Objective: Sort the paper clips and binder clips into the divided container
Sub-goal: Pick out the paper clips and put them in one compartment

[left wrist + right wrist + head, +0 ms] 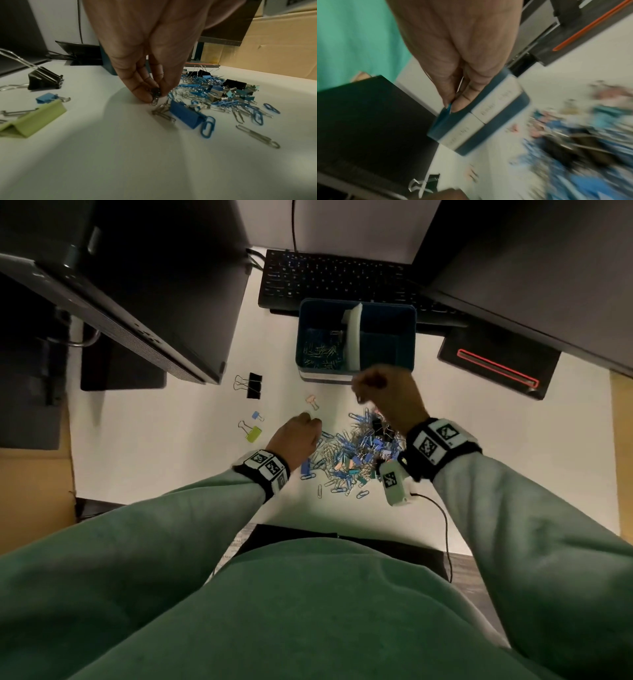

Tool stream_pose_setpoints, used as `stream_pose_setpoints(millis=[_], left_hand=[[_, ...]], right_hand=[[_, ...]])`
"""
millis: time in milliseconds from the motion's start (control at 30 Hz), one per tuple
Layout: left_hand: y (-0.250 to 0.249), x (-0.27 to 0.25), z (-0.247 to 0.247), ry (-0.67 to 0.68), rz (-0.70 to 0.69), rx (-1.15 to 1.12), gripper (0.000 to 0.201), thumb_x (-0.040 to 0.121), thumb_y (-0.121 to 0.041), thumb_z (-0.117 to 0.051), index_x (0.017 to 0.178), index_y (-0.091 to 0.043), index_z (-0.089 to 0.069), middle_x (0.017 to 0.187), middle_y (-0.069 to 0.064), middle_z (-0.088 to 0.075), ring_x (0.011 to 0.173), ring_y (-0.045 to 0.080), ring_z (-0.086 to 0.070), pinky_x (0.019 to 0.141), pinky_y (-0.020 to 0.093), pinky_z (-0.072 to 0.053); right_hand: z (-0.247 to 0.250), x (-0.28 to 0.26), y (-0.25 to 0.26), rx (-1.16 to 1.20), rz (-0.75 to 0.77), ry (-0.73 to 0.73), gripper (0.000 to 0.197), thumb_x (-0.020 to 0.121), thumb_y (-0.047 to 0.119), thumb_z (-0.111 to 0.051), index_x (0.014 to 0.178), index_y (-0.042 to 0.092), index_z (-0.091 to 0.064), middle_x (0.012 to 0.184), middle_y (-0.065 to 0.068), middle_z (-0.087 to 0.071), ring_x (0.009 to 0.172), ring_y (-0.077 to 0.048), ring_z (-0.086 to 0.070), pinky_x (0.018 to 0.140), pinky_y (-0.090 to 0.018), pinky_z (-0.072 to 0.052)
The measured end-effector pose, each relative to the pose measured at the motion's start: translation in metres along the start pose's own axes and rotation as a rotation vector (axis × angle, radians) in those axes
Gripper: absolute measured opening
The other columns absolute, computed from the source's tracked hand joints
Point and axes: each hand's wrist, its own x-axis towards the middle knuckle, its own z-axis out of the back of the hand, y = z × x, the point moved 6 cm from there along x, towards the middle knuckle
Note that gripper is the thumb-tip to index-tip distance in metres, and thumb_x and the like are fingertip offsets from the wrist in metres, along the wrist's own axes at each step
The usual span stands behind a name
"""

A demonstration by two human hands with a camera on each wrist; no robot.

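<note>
The blue divided container (409, 313) stands behind a mixed pile of paper clips and binder clips (356, 453). A white divider (352, 337) splits it, and its left compartment holds several paper clips. My left hand (313, 421) is low at the pile's left edge. In the left wrist view my left hand (156, 94) pinches a small dark clip (155, 97) with a silver wire loop, just above the table. My right hand (358, 392) is raised in front of the container's near wall. In the blurred right wrist view my right hand (451, 106) pinches a blue paper clip (449, 108) over the container (479, 119).
Left of the pile lie black binder clips (253, 385), a small blue one (257, 416), a yellow-green one (252, 434) and pink ones (312, 400). A keyboard (335, 278) sits behind the container, a dark laptop (137, 302) at the left, and a black device with a red stripe (496, 364) at the right.
</note>
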Motion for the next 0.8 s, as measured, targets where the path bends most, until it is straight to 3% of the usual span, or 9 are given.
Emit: stream_pose_setpoints(millis=[100,167,233,333,400,500,600,667,800], left_hand=[[-0.002,0.000,0.000,0.046,0.033,-0.011,0.005,0.082,-0.004,-0.058,0.087,-0.005,-0.059,0.092,0.013,-0.054,0.078,0.027,-0.055,0.069,0.034,-0.045],[-0.001,-0.001,0.003,0.051,0.049,-0.059,0.006,0.081,-0.005,-0.059,0.086,-0.008,-0.060,0.091,0.010,-0.056,0.078,0.026,-0.057,0.070,0.034,-0.047],[0.001,-0.003,0.013,0.009,0.070,-0.137,0.008,0.079,-0.006,-0.062,0.083,-0.012,-0.062,0.088,0.006,-0.059,0.077,0.023,-0.060,0.072,0.032,-0.051],[0.000,-0.006,0.052,-0.171,0.081,-0.307,0.009,0.080,-0.008,-0.066,0.084,-0.016,-0.066,0.086,-0.002,-0.064,0.076,0.012,-0.060,0.069,0.008,-0.044],[-0.005,-0.002,0.085,-0.292,0.079,-0.403,0.006,0.083,-0.010,-0.067,0.088,-0.015,-0.067,0.085,-0.006,-0.066,0.074,0.006,-0.059,0.067,0.001,-0.042],[-0.011,0.018,0.116,-0.388,0.065,-0.471,0.011,0.084,-0.016,-0.069,0.095,-0.014,-0.069,0.090,-0.002,-0.069,0.080,0.009,-0.062,0.077,0.015,-0.050],[-0.019,0.026,0.112,-0.377,0.042,-0.397,0.023,0.085,-0.018,-0.069,0.108,-0.013,-0.065,0.105,0.005,-0.063,0.089,0.012,-0.059,0.083,0.023,-0.049],[-0.023,0.011,0.099,-0.380,0.025,-0.297,0.024,0.088,-0.022,-0.065,0.111,-0.016,-0.061,0.111,0.002,-0.054,0.090,0.010,-0.054,0.080,0.019,-0.043],[-0.004,-0.026,0.056,-0.351,0.094,-0.220,0.024,0.089,-0.023,-0.064,0.110,-0.022,-0.054,0.112,0.000,-0.048,0.086,0.011,-0.055,0.075,0.023,-0.045]], right_hand=[[0.005,0.033,0.034,0.025,0.083,-0.155,0.006,0.089,0.012,-0.065,0.094,0.010,-0.068,0.085,0.001,-0.070,0.071,-0.006,-0.065,0.070,-0.013,-0.054],[-0.007,0.054,0.048,-0.118,0.121,-0.138,0.007,0.090,0.010,-0.064,0.094,0.009,-0.069,0.086,0.002,-0.069,0.072,-0.004,-0.062,0.070,-0.011,-0.053],[-0.020,0.062,0.054,-0.287,0.176,-0.065,0.011,0.090,0.011,-0.062,0.099,0.008,-0.069,0.094,-0.005,-0.068,0.080,-0.010,-0.063,0.078,-0.020,-0.054],[-0.018,0.038,0.053,-0.426,0.305,-0.111,0.012,0.092,0.013,-0.058,0.095,0.005,-0.066,0.094,-0.008,-0.062,0.080,-0.018,-0.056,0.071,-0.022,-0.043],[-0.019,0.012,0.034,-0.476,0.300,-0.114,0.012,0.094,0.016,-0.057,0.091,0.008,-0.064,0.091,-0.008,-0.061,0.077,-0.016,-0.054,0.072,-0.025,-0.047],[-0.049,-0.022,-0.013,-0.735,0.140,0.147,0.035,0.086,0.037,-0.067,0.107,0.010,-0.058,0.106,-0.007,-0.061,0.095,-0.018,-0.058,0.086,-0.033,-0.051],[-0.081,-0.038,-0.039,-0.938,0.109,0.281,0.061,0.077,0.049,-0.073,0.115,0.008,-0.050,0.110,-0.009,-0.057,0.102,-0.025,-0.058,0.087,-0.040,-0.052],[-0.093,-0.040,-0.040,-0.953,0.148,0.264,0.058,0.078,0.044,-0.073,0.115,0.007,-0.048,0.111,-0.011,-0.056,0.102,-0.027,-0.057,0.084,-0.039,-0.053],[-0.096,-0.036,-0.045,-0.854,0.148,0.248,0.025,0.093,0.015,-0.057,0.114,0.005,-0.050,0.112,-0.012,-0.058,0.101,-0.029,-0.060,0.078,-0.036,-0.051]])
